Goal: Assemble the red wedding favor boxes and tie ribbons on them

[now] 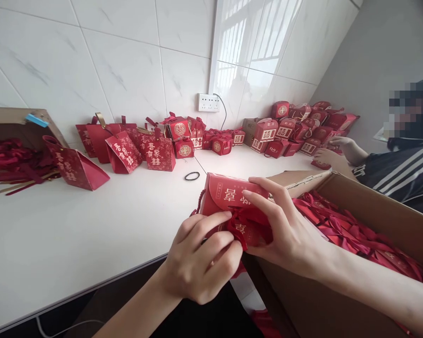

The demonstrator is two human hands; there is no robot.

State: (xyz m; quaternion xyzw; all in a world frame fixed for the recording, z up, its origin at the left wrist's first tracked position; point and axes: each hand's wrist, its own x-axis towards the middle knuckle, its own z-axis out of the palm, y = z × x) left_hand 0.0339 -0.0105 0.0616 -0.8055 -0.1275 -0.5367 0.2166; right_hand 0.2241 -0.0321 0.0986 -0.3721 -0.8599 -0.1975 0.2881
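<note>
Both my hands hold a small red gift box [229,195] with gold characters, just above the near edge of the white counter [91,230]. My left hand [200,258] pinches the box's red ribbon [241,225] at its front, fingers curled. My right hand [282,225] wraps round the box from the right, index finger stretched over its top. A dark red cord handle hangs at the box's left side.
An open cardboard carton [373,211] full of red ribbons stands at my right. Several finished red boxes and bags [155,145] line the tiled wall. Another carton [17,122] sits far left. A black hair tie [192,176] lies mid-counter. Another person [402,164] works at right.
</note>
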